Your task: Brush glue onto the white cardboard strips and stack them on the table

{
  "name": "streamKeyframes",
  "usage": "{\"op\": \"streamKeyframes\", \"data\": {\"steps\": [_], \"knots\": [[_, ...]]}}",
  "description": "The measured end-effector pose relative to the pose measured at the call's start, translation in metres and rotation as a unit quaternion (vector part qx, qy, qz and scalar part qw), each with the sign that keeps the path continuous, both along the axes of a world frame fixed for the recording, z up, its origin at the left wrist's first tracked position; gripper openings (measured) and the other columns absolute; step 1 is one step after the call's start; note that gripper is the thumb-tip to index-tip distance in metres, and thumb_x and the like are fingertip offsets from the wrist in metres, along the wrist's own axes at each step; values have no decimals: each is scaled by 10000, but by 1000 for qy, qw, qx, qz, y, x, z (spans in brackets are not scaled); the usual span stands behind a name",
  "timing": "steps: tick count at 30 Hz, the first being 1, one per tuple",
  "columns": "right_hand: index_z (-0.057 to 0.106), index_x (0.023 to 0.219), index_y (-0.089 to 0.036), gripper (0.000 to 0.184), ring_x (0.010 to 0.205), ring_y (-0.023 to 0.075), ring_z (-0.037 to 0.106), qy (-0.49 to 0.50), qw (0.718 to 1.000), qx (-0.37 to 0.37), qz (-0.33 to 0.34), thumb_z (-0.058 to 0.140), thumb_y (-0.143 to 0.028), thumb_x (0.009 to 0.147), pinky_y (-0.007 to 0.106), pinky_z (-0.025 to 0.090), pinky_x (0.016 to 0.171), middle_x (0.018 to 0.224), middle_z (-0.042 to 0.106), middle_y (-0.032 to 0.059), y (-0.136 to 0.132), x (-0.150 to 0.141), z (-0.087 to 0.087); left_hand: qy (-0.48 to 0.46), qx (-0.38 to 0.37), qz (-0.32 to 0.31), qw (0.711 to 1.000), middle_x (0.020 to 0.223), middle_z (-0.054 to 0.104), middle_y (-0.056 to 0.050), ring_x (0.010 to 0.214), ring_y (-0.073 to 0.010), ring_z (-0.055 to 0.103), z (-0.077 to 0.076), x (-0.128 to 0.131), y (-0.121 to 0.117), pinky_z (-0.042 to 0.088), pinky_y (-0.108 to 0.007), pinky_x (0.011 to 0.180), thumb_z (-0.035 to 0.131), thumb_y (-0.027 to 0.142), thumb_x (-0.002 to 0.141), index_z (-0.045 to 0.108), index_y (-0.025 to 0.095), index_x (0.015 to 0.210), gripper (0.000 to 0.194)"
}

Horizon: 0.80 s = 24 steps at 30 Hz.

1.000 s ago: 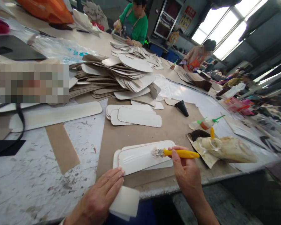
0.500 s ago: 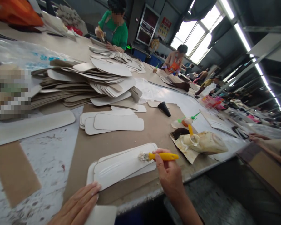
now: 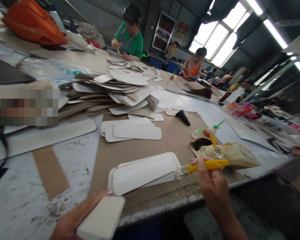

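My right hand (image 3: pixel 212 176) is closed around the yellow handle of a glue brush (image 3: pixel 207 165). The brush's clumped, whitish bristles are just off the right end of a small overlapping stack of white rounded boards (image 3: pixel 145 173). The top board has a wet-looking sheen. My left hand (image 3: pixel 82 213) is at the lower left, wrapped behind a white board piece (image 3: pixel 103 215) that hides part of its fingers. Its fingertips reach the near left corner of the stack. Behind the brush, an opened glue container (image 3: pixel 240 155) lies on its side.
More white boards (image 3: pixel 137 130) lie beyond the stack, with a large heap of boards (image 3: pixel 115 90) behind them. A black cone (image 3: pixel 183 117) and small bottles with green tips (image 3: pixel 210 130) stand farther right. Co-workers sit across the table. The table edge (image 3: pixel 165 206) runs close in front.
The brush in my right hand has moved right, off the top board's surface. My left hand has turned from lying flat, and the white board piece by it has come up in front.
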State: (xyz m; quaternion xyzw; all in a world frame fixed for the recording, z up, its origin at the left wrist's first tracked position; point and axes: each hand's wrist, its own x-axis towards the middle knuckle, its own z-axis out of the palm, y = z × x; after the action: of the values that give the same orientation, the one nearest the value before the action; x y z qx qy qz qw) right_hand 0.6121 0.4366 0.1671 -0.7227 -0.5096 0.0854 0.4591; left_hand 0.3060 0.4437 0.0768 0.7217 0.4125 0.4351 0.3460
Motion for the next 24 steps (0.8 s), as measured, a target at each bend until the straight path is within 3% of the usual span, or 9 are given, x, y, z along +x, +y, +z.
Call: {"op": "streamKeyframes", "data": {"steps": [1,2,3,5,7,9,13,18,24], "knots": [[549,854,-197,289,918,227,576,32,999,0,16,452,-469,870,373,431,852,886,614,70,-1,-8,4,-91,-180,1,980,789,697,-24,651,-154,657,16,8,-1,553,-217,617,439,387,885,622,213,995,275],[544,828,-203,285,892,212,582,69,997,-6,36,449,-467,874,343,438,827,839,610,51,-2,-18,6,-160,-342,6,926,680,672,-28,519,-144,617,31,17,-1,520,-214,475,470,439,864,633,172,924,319],[539,816,-207,282,831,192,588,108,992,-21,58,447,-467,877,309,450,774,771,595,28,-1,-28,6,-217,-449,5,867,624,648,-28,442,-121,564,44,26,0,468,-199,403,525,479,824,631,141,910,364],[540,810,-210,284,648,148,549,162,978,-71,110,457,-475,869,253,442,626,633,523,-18,1,-51,3,-280,-528,1,802,547,611,-17,366,-68,477,59,41,2,364,-152,349,630,512,735,636,105,849,423],[555,797,-201,290,529,120,460,190,956,-121,187,507,-485,834,228,395,518,567,449,-45,4,-75,-4,-284,-547,-13,787,498,595,-9,327,-48,439,63,51,2,301,-137,330,688,529,667,638,103,817,454],[566,785,-189,277,501,107,418,226,926,-159,257,598,-463,767,219,370,490,553,437,-55,7,-95,-12,-256,-546,-40,797,455,577,-12,303,-46,427,59,57,0,276,-141,318,705,556,624,635,101,719,470],[521,676,-186,244,492,92,404,305,885,-196,291,654,-387,712,200,343,479,534,437,-66,9,-115,-24,-224,-534,-92,810,410,544,-18,287,-58,415,51,60,-3,280,-162,302,730,625,510,594,100,555,545],[526,678,-176,309,520,106,436,257,900,-190,295,524,-452,816,217,367,506,569,467,-42,5,-113,-24,-276,-523,-90,801,552,629,-49,472,-111,574,59,56,-2,455,-200,477,733,505,629,632,84,653,433],[541,631,-183,340,575,126,455,134,955,-108,242,499,-455,831,239,382,555,600,494,-17,10,-106,-32,-326,-538,-45,776,637,667,-74,570,-179,636,51,53,0,525,-285,562,781,498,573,652,68,784,497]]}}
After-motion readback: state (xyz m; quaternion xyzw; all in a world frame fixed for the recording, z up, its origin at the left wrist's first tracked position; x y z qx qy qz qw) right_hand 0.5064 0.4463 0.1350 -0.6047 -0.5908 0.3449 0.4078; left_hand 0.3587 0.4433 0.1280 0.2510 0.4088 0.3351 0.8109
